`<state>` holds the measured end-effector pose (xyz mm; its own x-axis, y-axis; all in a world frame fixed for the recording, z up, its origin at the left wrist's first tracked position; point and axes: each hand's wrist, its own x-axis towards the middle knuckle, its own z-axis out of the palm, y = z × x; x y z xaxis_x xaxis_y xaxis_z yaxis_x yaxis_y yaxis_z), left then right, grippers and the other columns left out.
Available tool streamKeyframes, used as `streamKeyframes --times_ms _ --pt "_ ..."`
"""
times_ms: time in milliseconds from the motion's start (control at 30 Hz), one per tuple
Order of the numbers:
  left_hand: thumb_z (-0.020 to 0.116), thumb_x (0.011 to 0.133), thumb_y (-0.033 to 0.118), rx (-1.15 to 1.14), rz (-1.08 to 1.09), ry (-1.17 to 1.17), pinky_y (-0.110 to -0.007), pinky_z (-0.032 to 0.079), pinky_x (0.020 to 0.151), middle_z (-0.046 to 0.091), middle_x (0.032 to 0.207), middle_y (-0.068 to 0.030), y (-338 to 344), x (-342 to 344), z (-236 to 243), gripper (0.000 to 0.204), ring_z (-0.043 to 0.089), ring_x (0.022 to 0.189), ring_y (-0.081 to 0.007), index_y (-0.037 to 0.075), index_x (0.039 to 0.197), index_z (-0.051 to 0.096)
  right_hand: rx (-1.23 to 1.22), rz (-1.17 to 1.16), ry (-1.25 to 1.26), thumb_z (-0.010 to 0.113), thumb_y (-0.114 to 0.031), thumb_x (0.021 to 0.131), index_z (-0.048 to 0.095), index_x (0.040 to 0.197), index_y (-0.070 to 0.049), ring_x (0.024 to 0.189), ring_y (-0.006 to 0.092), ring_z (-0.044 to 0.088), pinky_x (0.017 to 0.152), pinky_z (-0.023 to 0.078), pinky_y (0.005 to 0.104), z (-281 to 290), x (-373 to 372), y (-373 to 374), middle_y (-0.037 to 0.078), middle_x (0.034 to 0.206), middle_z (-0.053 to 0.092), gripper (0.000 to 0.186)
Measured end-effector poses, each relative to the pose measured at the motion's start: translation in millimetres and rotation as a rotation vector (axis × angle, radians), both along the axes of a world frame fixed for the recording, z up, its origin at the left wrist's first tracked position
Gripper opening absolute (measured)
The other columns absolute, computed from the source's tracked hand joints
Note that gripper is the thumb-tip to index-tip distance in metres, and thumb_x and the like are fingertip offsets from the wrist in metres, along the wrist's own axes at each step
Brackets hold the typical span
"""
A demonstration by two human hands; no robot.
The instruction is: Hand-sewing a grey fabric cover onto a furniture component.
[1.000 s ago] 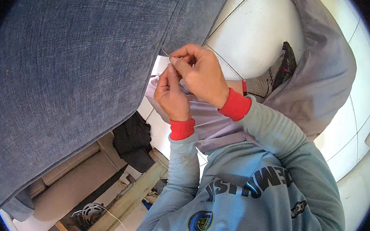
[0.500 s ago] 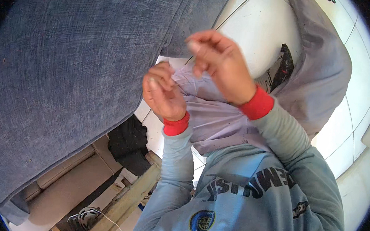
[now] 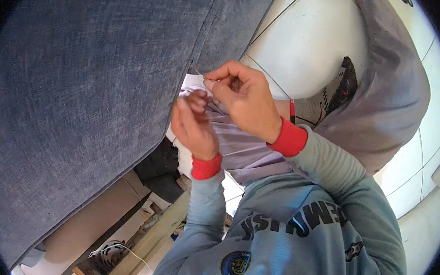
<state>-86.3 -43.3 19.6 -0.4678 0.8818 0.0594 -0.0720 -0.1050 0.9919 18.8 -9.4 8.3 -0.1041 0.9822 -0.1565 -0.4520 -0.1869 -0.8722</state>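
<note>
A large upholstered piece covered in blue-grey fabric (image 3: 95,76) fills the left side, with a seam near its lower right corner. Close to that corner, my right hand (image 3: 246,101) pinches a thin, pale, curved strand (image 3: 198,72) between thumb and forefinger. Whether it is a needle or thread is too fine to tell. Just below and to the left, my left hand (image 3: 195,128) has its fingers curled in beside the fabric edge, slightly blurred. What it grips, if anything, cannot be made out. The two hands are close together over my lap.
My leg in greyish-mauve trousers (image 3: 389,89) bends across the white tiled floor (image 3: 310,36), a dark patterned sock (image 3: 337,87) at its foot. At lower left are black cloth (image 3: 158,166), a wooden beam (image 3: 155,241), a brown padded surface (image 3: 92,218) and a white cord (image 3: 135,261).
My right hand has come down and left toward the fabric corner, its thumb and forefinger closing in a pinch. My left hand has dropped slightly. The view has shifted a little.
</note>
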Motion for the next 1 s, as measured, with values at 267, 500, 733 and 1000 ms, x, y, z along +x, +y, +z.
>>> streamKeyframes --times_ms 267,500,733,1000 --pt "0.060 0.099 0.026 -0.053 0.081 -0.177 -0.024 0.049 0.063 0.065 0.086 -0.0031 30.2 -0.4 -34.9 0.024 0.060 0.074 -0.0093 0.005 0.087 0.061 -0.028 -0.019 -0.009 0.064 -0.003 0.089 0.067 0.096 0.004 0.076 0.0093 0.062 0.070 0.049 0.0235 -9.6 -10.3 5.5 0.006 0.085 0.069 0.011" --pt "0.067 0.096 0.023 0.013 0.344 0.278 -0.031 0.050 0.068 0.070 0.095 -0.0089 38.5 7.6 -24.2 0.026 0.060 0.082 -0.0146 -0.003 0.098 0.067 -0.087 0.074 0.033 0.066 -0.007 0.087 0.069 0.096 0.005 0.080 0.0102 0.062 0.072 0.049 0.0242 -3.3 -8.6 7.1 0.008 0.087 0.070 0.015" --pt "0.069 0.093 0.023 0.002 0.356 0.390 -0.034 0.053 0.081 0.070 0.108 -0.0159 36.0 6.0 -22.2 0.034 0.065 0.094 -0.0204 -0.008 0.108 0.068 -0.151 0.120 0.056 0.066 -0.011 0.086 0.069 0.097 0.005 0.079 0.0128 0.061 0.072 0.049 0.0259 6.0 -6.3 4.0 0.008 0.087 0.069 0.019" --pt "0.065 0.096 0.031 0.042 0.351 0.528 -0.033 0.050 0.078 0.072 0.104 -0.0148 36.7 1.1 -26.9 0.042 0.064 0.088 -0.0180 -0.009 0.106 0.068 -0.171 0.109 0.076 0.067 -0.012 0.085 0.070 0.097 0.005 0.079 0.0127 0.061 0.071 0.049 0.0268 5.0 -7.8 4.1 0.008 0.087 0.069 0.021"
